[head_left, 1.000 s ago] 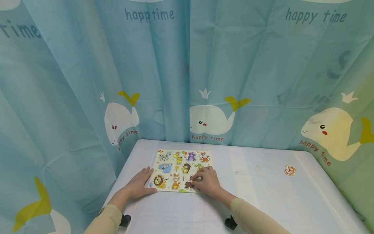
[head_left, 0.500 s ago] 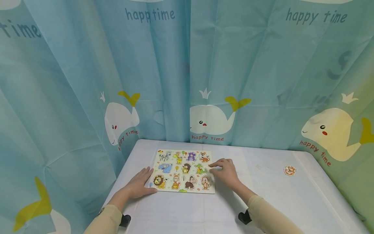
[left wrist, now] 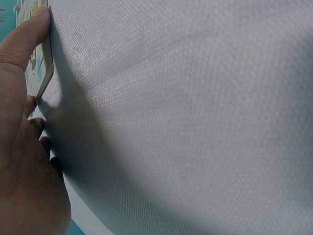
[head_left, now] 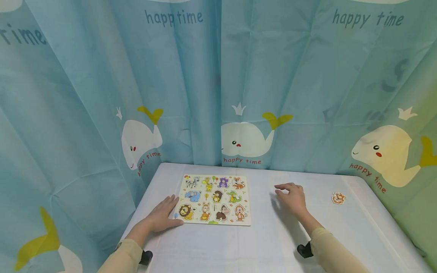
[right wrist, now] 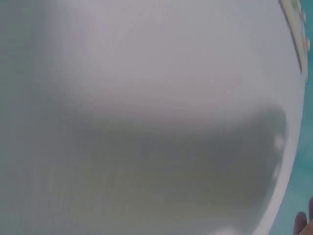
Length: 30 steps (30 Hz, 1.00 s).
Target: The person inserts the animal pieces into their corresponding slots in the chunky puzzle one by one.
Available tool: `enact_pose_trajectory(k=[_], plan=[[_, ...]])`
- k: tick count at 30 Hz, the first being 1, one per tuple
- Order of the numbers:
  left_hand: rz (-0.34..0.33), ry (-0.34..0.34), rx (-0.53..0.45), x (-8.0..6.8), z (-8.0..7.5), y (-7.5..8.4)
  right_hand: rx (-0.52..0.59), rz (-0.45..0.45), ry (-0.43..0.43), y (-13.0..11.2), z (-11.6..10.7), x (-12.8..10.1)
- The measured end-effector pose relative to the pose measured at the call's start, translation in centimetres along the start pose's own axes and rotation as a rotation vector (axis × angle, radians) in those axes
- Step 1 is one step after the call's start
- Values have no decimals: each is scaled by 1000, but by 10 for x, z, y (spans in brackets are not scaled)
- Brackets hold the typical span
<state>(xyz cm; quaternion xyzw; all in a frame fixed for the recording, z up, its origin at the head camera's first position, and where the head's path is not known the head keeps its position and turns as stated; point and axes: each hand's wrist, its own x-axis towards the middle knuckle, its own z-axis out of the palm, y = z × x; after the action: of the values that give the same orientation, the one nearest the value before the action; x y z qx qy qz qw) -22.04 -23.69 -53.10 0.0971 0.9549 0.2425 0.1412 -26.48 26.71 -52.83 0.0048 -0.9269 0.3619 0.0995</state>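
A wooden animal puzzle board (head_left: 247,206) lies flat on the table, with animal pieces such as a lion (head_left: 186,212), a crocodile (head_left: 234,197) and a monkey (head_left: 240,213) on it. My left hand (head_left: 163,215) rests at the board's near left corner. Its thumb (left wrist: 30,35) touches the front edge, and the other fingers lie along the left side. To the right of the board, my right hand (head_left: 292,198) is above the table with loosely bent fingers and nothing in them. Farther right lies a loose orange animal piece (head_left: 338,198), apart from the hand.
The table (head_left: 266,242) has a white cloth. Blue curtains (head_left: 191,83) with whale prints hang behind and along both sides. A black object (head_left: 146,258) is at the left wrist, and another black object (head_left: 305,250) is at the right wrist.
My right hand has left the gorilla and monkey pieces at the board's lower right and moved rightward over the table. The left hand, board and loose piece have stayed put.
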Motion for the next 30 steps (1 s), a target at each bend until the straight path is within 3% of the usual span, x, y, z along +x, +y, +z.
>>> enact_pose_trajectory(k=[11,16,30], plan=[[-11,-3,5,0,0,1,-75,202,69,64,-47,-8],[-11,-3,10,2,1,0,-106,252,92,80,-64,-12],[-12,-7,-2,0,0,2,-75,535,197,119,-102,-24]])
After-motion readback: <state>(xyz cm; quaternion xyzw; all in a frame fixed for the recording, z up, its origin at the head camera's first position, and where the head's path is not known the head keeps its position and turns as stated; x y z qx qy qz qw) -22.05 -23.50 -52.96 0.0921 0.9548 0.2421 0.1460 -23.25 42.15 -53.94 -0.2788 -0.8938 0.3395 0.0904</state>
